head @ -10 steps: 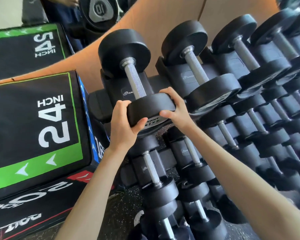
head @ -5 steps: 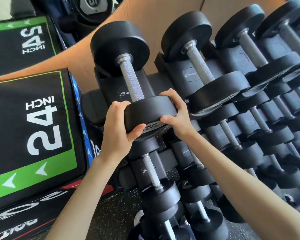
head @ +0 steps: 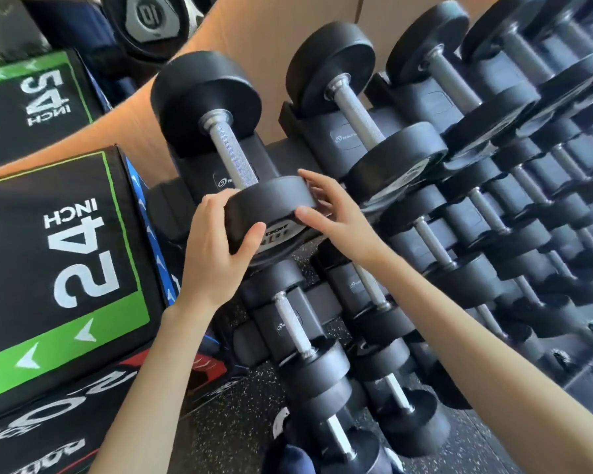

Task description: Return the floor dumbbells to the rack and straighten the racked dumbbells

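A large black dumbbell (head: 234,155) with a knurled steel handle lies in the leftmost saddle of the rack's (head: 326,148) top tier. My left hand (head: 216,254) grips its near head from the left, thumb across the front face. On the head's right side rests my right hand (head: 336,217), with its fingers nearly straight and only the fingertips and thumb touching the rim. Several more black dumbbells (head: 391,155) fill the top tier to the right. Lower tiers hold smaller dumbbells (head: 298,336).
A black and green "24 INCH" plyo box (head: 65,254) stands close on the left of the rack, with a second box (head: 31,94) behind it. A weight plate (head: 151,15) leans at the top. The wooden wall (head: 271,29) backs the rack. Speckled floor (head: 226,425) shows below.
My right hand has loosened from a curled grip on the near head to straight fingers touching it. The left hand keeps its grip. The dumbbell has barely shifted in its saddle.
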Available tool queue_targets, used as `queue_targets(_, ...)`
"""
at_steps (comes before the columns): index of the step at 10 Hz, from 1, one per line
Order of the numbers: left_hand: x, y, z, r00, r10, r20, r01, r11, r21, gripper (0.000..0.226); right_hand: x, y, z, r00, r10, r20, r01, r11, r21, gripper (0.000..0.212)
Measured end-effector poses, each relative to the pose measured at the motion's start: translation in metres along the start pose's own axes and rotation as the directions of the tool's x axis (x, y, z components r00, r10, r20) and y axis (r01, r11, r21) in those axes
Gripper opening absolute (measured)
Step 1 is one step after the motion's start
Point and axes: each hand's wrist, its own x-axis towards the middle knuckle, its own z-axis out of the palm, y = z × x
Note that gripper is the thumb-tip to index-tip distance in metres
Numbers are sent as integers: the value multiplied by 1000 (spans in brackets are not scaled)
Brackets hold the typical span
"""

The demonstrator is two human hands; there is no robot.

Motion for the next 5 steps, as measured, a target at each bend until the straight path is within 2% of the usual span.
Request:
queue_targets(1, 1, 22, -5, 998, 67, 22, -69, 986, 151, 54, -36, -11, -34, 994, -85, -69, 56, 936, -347, 61)
queue_targets(2, 4, 50, 0, 983, 170, 61, -181, 923, 340, 55, -84, -16, -77, 981, -158, -110, 39, 724, -689, 64)
queue_targets(3, 3, 88, 17, 961, 232, 150, -271, 898, 346, 57, -138, -18, -117, 956, -138, -258, -148, 531, -834, 66)
queue_targets(4, -10, 142, 52, 914, 332, 234, -392, 874, 289, 59, -201, -21, -155, 887, -163, -432, -332, 423, -843, 66)
queue_targets(5, -47, 196, 96, 840, 444, 313, -518, 829, 211, 60, -267, -25, -177, 813, -129, -568, -487, 384, -784, 66)
